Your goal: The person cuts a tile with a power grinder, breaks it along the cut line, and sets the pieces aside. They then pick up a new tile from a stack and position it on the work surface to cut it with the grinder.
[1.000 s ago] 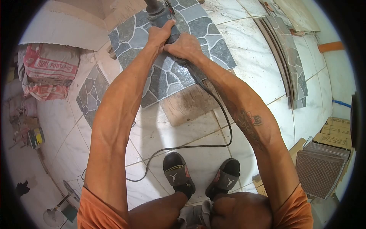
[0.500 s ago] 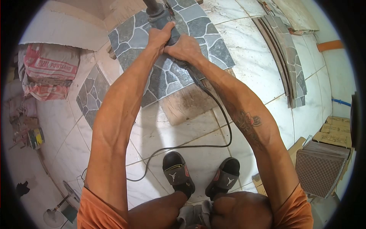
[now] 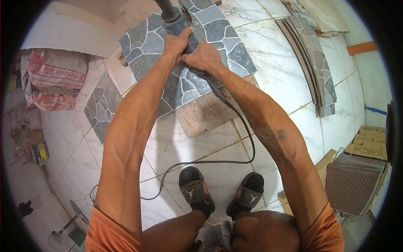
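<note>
Grip clamped: left hand (image 3: 176, 42) and right hand (image 3: 204, 56) closed round grinder (image 3: 173, 20) over stone-pattern tile (image 3: 228, 46). Disc out of view; near tile looks uncut, so cutting probably barely begun.

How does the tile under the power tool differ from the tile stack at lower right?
The tile shows its grey stone-pattern face; the stack shows a gridded brown back. The tile lies single on a board; the stack is tilted, several deep. The left hand and right hand grip the power tool over the tile; nothing touches the stack. Both look square.
</note>
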Motion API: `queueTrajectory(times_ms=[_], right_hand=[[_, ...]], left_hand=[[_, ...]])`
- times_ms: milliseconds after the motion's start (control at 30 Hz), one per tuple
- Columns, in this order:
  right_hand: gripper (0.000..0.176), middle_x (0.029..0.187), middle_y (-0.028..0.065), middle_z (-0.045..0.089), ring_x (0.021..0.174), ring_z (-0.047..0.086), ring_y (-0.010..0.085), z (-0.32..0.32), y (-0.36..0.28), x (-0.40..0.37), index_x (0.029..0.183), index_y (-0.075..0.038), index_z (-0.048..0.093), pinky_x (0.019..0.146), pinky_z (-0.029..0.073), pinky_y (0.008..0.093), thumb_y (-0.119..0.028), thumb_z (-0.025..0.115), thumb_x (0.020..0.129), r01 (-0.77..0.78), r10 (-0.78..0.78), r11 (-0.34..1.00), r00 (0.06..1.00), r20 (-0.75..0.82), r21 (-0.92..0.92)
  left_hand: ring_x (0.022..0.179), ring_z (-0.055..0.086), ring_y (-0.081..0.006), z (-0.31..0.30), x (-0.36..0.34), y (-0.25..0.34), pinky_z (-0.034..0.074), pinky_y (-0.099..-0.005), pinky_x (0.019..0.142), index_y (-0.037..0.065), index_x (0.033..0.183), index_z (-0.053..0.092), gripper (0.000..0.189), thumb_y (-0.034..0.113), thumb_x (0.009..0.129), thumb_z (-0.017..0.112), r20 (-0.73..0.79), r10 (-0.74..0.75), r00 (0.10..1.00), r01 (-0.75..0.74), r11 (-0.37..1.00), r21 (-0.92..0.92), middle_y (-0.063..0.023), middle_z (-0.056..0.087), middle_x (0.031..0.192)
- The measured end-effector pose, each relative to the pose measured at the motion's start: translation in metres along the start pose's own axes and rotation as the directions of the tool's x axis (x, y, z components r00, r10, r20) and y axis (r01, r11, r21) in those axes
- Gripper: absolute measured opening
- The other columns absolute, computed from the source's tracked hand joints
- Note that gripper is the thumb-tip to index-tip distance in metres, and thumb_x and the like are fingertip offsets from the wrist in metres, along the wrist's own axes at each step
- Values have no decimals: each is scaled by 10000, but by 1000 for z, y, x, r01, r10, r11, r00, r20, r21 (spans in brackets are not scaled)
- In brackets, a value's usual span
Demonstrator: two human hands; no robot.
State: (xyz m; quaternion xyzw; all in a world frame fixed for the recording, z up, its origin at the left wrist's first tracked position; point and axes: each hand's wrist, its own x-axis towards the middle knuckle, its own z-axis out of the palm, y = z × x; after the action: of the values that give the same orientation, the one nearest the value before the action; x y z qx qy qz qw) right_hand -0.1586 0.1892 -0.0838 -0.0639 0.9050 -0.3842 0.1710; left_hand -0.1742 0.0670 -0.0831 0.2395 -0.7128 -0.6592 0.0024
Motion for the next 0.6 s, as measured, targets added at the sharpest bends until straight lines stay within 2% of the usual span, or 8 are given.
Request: queueTrajectory(times_ms=[67, 600], right_hand=[[621, 1032, 352, 688, 1024, 695, 440, -4, -4, -6, 1010, 157, 680, 889, 564, 437, -357, 727, 664, -19, 19, 1000, 1000, -5, 20], [643, 1031, 352, 687, 1025, 696, 438, 0, 5, -10, 1031, 163, 664, 886, 567, 436, -365, 717, 669, -20, 20, 1000, 999, 37, -1]], left_hand=[[787, 654, -184, 1, -3, 1, 520, -329, 686, -139, 997, 674, 529, 354, 834, 775, -4, -12, 1000, 12, 1000, 8, -134, 700, 948], [739, 647, -178, 2, -7, -8, 512, -328, 657, -137, 974, 676, 524, 356, 828, 775, -28, -21, 999, 23, 998, 50, -127, 696, 916]])
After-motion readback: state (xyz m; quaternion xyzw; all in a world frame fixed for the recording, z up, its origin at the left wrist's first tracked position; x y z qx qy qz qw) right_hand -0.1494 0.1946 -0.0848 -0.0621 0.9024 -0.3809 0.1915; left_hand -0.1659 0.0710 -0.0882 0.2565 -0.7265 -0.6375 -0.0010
